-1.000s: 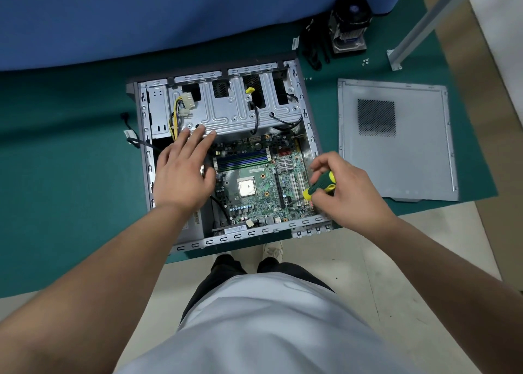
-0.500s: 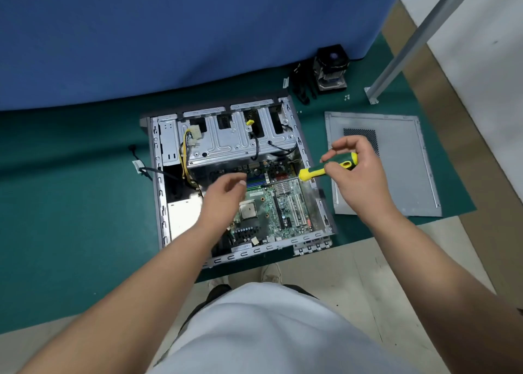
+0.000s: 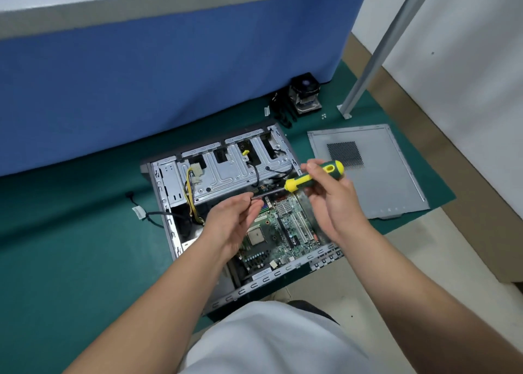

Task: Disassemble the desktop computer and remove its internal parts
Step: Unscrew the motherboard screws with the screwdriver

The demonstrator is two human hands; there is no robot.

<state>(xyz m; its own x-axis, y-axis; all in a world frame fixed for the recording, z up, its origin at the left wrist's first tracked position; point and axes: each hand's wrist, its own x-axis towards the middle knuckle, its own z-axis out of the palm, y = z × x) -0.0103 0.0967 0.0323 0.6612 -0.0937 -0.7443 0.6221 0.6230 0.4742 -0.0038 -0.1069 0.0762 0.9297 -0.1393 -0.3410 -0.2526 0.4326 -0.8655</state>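
Green mat (image 3: 70,260) under blue partition (image 3: 169,90); right hand (image 3: 331,198) grips screwdriver (image 3: 314,177), left hand (image 3: 235,220) pinches its shaft.

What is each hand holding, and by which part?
The right hand grips the screwdriver by its handle. The left hand pinches its metal shaft near the tip.

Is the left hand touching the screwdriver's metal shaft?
Touching. The head view shows the left hand's fingertips pinching the tip end of the screwdriver shaft, while the right hand holds its yellow-green handle.
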